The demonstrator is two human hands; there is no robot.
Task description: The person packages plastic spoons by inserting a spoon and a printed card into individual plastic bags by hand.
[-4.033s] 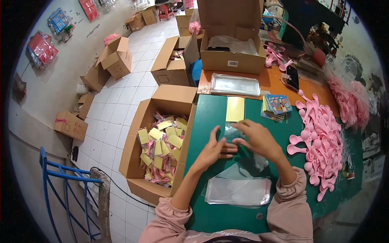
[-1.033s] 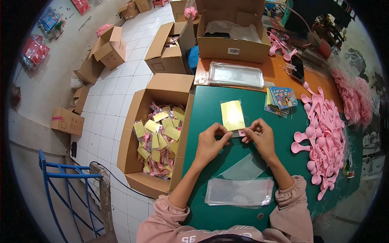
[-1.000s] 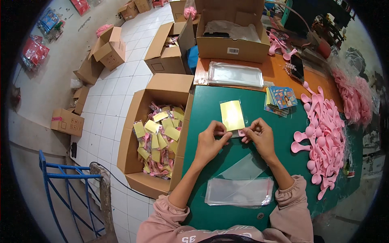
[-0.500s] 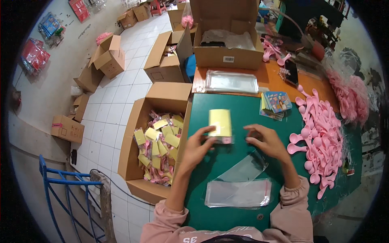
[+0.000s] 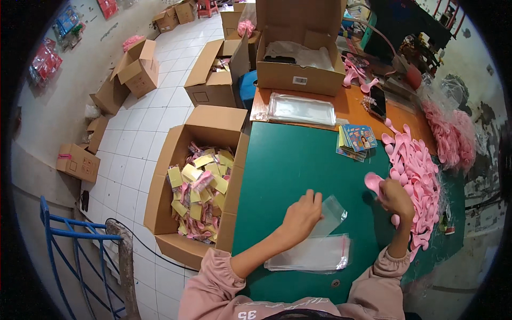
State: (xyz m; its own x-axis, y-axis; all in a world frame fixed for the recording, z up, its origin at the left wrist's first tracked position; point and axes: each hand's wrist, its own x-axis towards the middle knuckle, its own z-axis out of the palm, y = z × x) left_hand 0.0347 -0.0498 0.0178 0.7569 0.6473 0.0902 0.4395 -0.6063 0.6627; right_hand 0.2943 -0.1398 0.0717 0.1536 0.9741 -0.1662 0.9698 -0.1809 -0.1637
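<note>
A pink plastic measuring spoon (image 5: pixel 373 183) is in my right hand (image 5: pixel 397 201), its bowl pointing left. This hand is closed round the handle, beside a big heap of pink spoons (image 5: pixel 413 165) on the right of the table. My left hand (image 5: pixel 302 220) is pinched at a single clear plastic bag (image 5: pixel 334 211), which slants up to the right; the fingertips are partly hidden. Below it lies a stack of clear bags (image 5: pixel 312 254). To the left, an open carton (image 5: pixel 154 205) holds many bagged spoons with yellow cards (image 5: pixel 200 193).
The green table (image 5: pixel 282 160) carries a small pile of printed cards (image 5: pixel 356 140). Behind it are a pack of clear bags (image 5: pixel 302 109), a phone (image 5: pixel 377 102) and an open cardboard box (image 5: pixel 298 77). More cartons (image 5: pixel 216 80) and a blue metal frame (image 5: pixel 74 229) stand on the floor.
The yellow-carded packet has left my left hand; a packet with a pink spoon now lies atop the carton's contents. My left hand has come to the bag, and my right has taken a spoon.
</note>
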